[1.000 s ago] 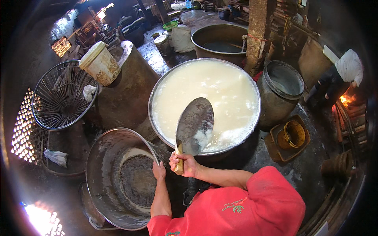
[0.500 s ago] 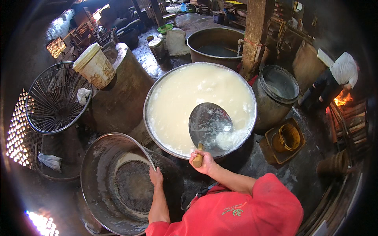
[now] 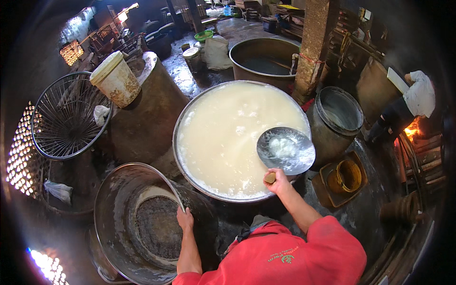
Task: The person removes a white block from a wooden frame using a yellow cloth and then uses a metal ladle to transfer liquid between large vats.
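Observation:
My right hand [image 3: 278,183] grips the short wooden handle [image 3: 270,177] of a wide metal scoop [image 3: 297,156]. White foam sits in the scoop, which lies over the right side of a large round vat [image 3: 176,142] of milky, cream-coloured liquid [image 3: 223,137]. My left hand [image 3: 185,217] is closed on the rim of a big, worn metal tub [image 3: 118,209] at lower left, which has a round, dark bottom with a pale ring around it.
A wire basket [image 3: 71,114], stained bucket [image 3: 115,79] and drum [image 3: 154,104] stand left. Behind are another vat [image 3: 256,71] and post [image 3: 313,47]. Right are a tall pot [image 3: 332,133], yellow bucket [image 3: 346,175] and a bent-over person [image 3: 415,95] beside a fire [image 3: 412,128].
The scoop has moved rightward across the vat and tipped flatter, now showing white foam in it. My right hand has shifted right with it. My left hand stays on the tub. The person has shifted slightly.

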`<state>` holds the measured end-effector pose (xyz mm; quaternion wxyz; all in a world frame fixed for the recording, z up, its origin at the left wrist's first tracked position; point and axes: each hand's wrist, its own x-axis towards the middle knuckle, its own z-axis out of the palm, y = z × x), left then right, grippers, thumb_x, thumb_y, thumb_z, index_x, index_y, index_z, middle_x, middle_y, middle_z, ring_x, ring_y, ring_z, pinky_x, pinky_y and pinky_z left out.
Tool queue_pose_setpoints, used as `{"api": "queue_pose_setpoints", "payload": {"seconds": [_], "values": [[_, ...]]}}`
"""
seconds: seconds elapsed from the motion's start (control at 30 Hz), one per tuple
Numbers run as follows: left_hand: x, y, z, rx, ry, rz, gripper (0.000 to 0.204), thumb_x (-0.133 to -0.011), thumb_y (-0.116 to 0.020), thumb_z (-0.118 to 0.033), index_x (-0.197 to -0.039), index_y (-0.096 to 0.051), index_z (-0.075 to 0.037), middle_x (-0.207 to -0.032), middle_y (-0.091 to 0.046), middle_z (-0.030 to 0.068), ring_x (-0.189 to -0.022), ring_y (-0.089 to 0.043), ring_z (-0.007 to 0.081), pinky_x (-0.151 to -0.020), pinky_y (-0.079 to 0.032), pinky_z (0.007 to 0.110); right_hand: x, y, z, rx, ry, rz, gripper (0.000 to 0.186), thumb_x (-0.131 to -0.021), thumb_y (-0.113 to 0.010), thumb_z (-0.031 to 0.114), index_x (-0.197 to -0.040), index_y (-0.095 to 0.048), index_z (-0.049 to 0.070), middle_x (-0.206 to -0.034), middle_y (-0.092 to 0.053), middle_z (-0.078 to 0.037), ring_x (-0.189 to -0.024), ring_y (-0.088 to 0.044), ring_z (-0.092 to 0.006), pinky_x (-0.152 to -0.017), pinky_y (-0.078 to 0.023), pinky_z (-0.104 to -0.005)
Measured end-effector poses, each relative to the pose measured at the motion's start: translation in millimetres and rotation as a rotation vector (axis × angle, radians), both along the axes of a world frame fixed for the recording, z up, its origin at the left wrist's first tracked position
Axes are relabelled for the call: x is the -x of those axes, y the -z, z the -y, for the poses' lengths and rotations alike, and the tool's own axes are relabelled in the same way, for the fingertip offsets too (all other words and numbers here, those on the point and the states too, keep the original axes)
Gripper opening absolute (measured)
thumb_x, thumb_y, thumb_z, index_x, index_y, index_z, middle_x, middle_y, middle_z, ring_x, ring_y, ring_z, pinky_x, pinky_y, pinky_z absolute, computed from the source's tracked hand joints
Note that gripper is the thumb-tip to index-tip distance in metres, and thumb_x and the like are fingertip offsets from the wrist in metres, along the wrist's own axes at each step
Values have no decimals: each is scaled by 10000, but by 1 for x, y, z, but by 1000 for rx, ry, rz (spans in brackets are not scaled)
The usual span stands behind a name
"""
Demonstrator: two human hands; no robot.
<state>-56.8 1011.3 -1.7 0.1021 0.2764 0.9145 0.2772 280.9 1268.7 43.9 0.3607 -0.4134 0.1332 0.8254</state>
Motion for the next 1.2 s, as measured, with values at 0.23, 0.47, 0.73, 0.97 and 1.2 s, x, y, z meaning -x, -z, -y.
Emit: {"api": "queue_pose_setpoints", "payload": {"seconds": [0.23, 0.47, 0.73, 0.97, 1.2], "values": [[-7, -11, -4, 30, -27, 16, 435, -818, -539, -219, -1199, -445, -32, -1118, -525, 200, -1009, -498, 377, -872, -383, 433, -9, 12, -83, -96, -58, 353, 116, -687, -519, 28, -753, -431, 66, -606, -460, -48, -459, -486, -177, -423, -438, -293], [-10, -15, -4, 35, -30, 19, 429, -821, -539, -228, -1191, -447, -32, -1109, -525, 197, -1021, -488, 372, -870, -383, 427, 33, 21, -165, -191, -197, 453, 162, -683, -527, 10, -794, -425, 70, -627, -456, -42, -459, -489, -165, -410, -440, -302], [-9, -14, -3, 19, -31, 79, 407, -825, -534, -214, -1181, -452, -36, -1080, -534, 197, -1007, -497, 375, -858, -393, 417, 121, 25, -192, -295, -367, 354, 205, -664, -538, -18, -811, -430, 76, -636, -464, -52, -470, -502, -171, -413, -448, -307], [-10, -17, -1, 19, -45, 56, 411, -821, -535, -227, -1183, -454, -49, -1081, -538, 189, -1004, -504, 372, -856, -395, 412, 200, 21, -139, -73, -500, -53, 147, -745, -532, 41, -816, -406, 68, -608, -446, -49, -477, -488, -163, -443, -454, -294], [-6, -13, 3, -1, -8, 63, 422, -814, -549, -239, -1170, -458, -32, -1078, -538, 200, -1005, -506, 371, -854, -396, 410, 224, 0, -37, 42, -373, -345, 106, -738, -504, 14, -731, -403, 48, -584, -434, -52, -478, -485, -158, -460, -431, -298]]}}
